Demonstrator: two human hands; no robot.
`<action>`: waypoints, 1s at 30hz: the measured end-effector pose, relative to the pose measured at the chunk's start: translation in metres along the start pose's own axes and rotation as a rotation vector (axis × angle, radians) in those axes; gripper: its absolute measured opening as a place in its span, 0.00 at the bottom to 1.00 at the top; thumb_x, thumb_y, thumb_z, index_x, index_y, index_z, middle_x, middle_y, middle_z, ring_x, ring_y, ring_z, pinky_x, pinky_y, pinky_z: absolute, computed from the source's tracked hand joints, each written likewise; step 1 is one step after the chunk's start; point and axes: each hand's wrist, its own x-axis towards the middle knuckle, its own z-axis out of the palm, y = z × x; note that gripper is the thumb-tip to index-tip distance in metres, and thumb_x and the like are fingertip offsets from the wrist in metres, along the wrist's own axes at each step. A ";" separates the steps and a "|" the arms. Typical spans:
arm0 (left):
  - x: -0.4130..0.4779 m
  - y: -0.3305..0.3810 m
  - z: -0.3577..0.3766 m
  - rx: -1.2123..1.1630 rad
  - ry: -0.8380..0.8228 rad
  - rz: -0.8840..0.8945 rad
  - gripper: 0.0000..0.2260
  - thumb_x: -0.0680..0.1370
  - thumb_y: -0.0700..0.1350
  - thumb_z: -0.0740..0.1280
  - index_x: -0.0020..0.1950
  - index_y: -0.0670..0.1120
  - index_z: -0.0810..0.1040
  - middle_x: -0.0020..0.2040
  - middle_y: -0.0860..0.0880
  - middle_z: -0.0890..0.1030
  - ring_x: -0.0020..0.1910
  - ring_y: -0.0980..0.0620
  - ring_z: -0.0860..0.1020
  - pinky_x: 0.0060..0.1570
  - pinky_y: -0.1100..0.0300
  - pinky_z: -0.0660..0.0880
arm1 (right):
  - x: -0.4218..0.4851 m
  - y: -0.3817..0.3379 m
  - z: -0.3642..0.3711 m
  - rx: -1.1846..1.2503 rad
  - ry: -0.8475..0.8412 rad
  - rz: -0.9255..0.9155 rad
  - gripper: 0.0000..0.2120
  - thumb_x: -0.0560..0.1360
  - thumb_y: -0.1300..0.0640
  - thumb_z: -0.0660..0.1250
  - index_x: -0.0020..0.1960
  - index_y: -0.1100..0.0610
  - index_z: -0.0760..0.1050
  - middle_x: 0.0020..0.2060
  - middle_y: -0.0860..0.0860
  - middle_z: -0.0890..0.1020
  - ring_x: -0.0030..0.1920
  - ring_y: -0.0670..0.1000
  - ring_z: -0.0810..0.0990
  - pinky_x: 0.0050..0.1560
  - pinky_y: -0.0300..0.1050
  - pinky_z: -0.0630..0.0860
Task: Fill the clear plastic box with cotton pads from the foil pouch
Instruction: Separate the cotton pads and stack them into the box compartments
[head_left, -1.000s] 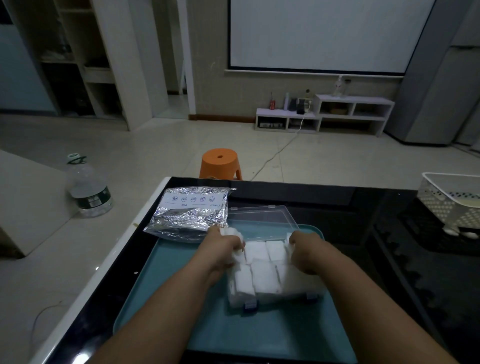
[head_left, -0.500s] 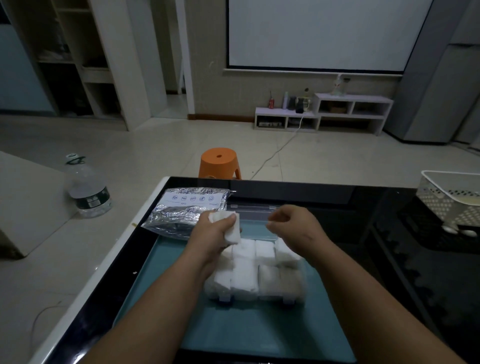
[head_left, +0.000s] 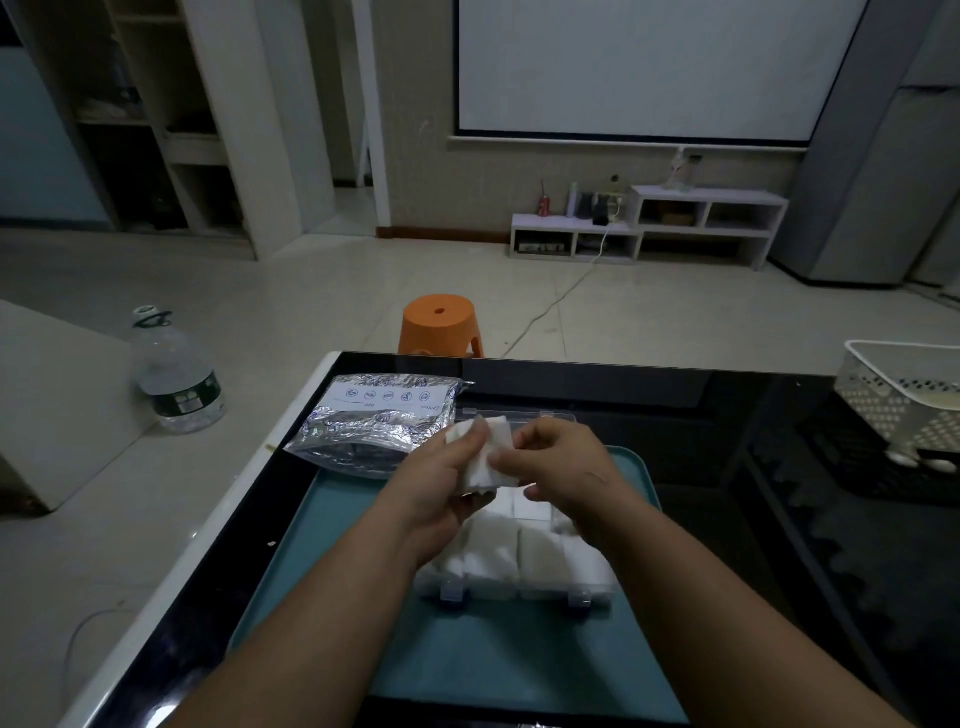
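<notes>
Soft white cotton pads (head_left: 488, 460) sit pinched between the left hand (head_left: 434, 483) and right hand (head_left: 563, 467), above the full clear box (head_left: 514, 590). The shiny foil pouch (head_left: 382, 423) lies at ten o'clock from the hands.

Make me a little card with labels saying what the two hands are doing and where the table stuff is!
clear plastic box: lid open, packed with rows of white pads, on the teal plastic tray
left hand: grips a wad of white cotton pads above the box
right hand: pinches the same wad's right edge
crinkly silver foil pouch: lies across the tray's far-left corner, untouched
glossy black table: carries the tray
white mesh basket: at the far right
</notes>
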 end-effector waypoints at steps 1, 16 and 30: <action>0.000 0.000 0.000 -0.028 -0.008 -0.014 0.11 0.79 0.49 0.64 0.56 0.43 0.78 0.47 0.42 0.83 0.44 0.45 0.80 0.50 0.52 0.74 | 0.001 0.000 -0.001 0.013 0.013 0.011 0.08 0.73 0.57 0.71 0.48 0.60 0.76 0.45 0.53 0.82 0.45 0.52 0.81 0.40 0.42 0.78; 0.004 -0.002 0.001 0.149 0.113 0.066 0.07 0.81 0.37 0.61 0.52 0.39 0.78 0.48 0.39 0.83 0.45 0.45 0.83 0.44 0.52 0.82 | 0.006 0.001 -0.015 0.174 0.067 0.124 0.08 0.73 0.62 0.72 0.48 0.52 0.78 0.46 0.51 0.82 0.47 0.51 0.81 0.41 0.42 0.77; 0.005 0.000 -0.001 0.189 0.225 0.059 0.05 0.81 0.37 0.62 0.47 0.40 0.77 0.47 0.40 0.81 0.44 0.46 0.80 0.41 0.53 0.81 | 0.014 0.012 -0.049 -0.631 0.001 0.434 0.08 0.73 0.63 0.67 0.52 0.61 0.78 0.37 0.54 0.77 0.38 0.53 0.77 0.44 0.48 0.77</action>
